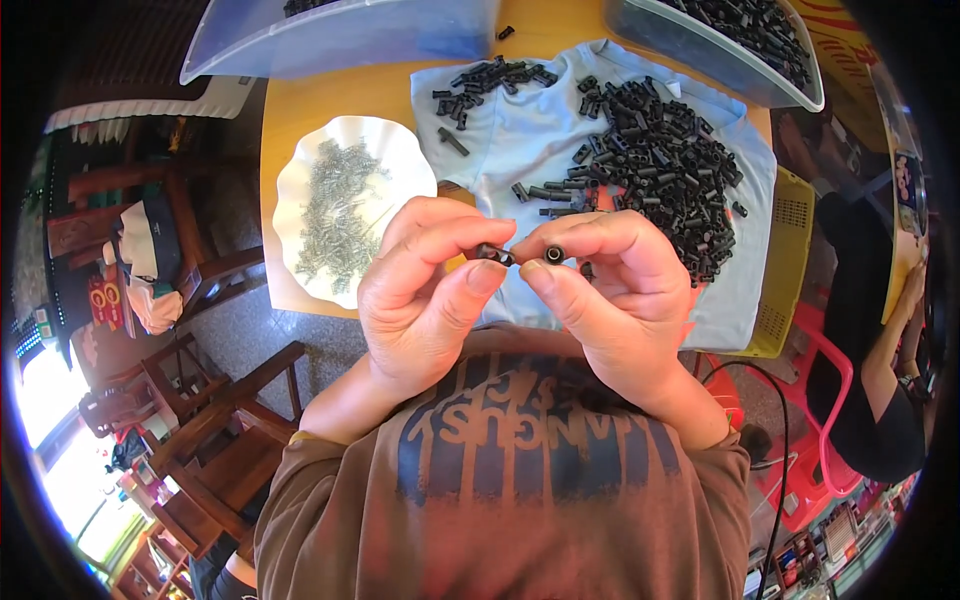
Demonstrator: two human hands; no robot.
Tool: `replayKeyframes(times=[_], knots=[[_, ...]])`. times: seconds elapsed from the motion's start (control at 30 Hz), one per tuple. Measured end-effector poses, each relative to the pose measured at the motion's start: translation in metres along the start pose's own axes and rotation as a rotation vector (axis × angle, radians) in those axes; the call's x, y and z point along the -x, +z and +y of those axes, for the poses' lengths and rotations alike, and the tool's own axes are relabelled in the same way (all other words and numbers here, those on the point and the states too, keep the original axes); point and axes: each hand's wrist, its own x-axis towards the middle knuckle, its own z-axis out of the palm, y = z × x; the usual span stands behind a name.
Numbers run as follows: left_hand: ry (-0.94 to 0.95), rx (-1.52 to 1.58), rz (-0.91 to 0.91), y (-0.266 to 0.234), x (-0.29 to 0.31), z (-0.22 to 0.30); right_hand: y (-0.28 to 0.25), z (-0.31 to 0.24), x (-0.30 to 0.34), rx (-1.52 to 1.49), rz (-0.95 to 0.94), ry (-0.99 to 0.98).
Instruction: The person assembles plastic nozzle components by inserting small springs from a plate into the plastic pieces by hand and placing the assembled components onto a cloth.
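Both hands are raised close together over the near edge of the table. My left hand (420, 290) pinches a small dark, shiny part (490, 253) between thumb and index finger. My right hand (625, 290) is closed on a short black tube (554, 255), its round open end turned upward. The fingertips of the hands nearly meet, and whether the two parts touch cannot be made out. Beside my left hand, a white scalloped plate (400, 147) carries a heap of small metal springs (340, 215). Beyond my right hand spreads a pile of black tubular parts (660, 150).
The pile lies on a light blue cloth (530, 150) over a wooden table (285, 130). Clear plastic bins (340, 45) stand at the far edge, the right one (805, 85) filled with black parts. A yellow crate (785, 230) is at right, near another person's arm (885, 360).
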Motion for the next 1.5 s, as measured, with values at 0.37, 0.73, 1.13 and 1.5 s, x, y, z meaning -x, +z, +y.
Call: replayKeyframes(times=[0.37, 0.73, 1.13, 1.5], knots=[[0.107, -0.293, -0.202, -0.002, -0.017, 0.013, -0.008, -0.009, -0.003, 0.382, -0.06, -0.169], [0.164, -0.465, -0.288, -0.005, -0.019, 0.021, -0.015, -0.013, -0.003, 0.523, -0.125, -0.274], [0.225, -0.46, -0.406, -0.01, -0.02, 0.017, -0.021, -0.02, 0.004, -0.086, -0.16, 0.391], [0.459, -0.782, -0.26, -0.001, -0.01, 0.011, -0.011, -0.009, 0.003, -0.58, -0.132, 0.575]])
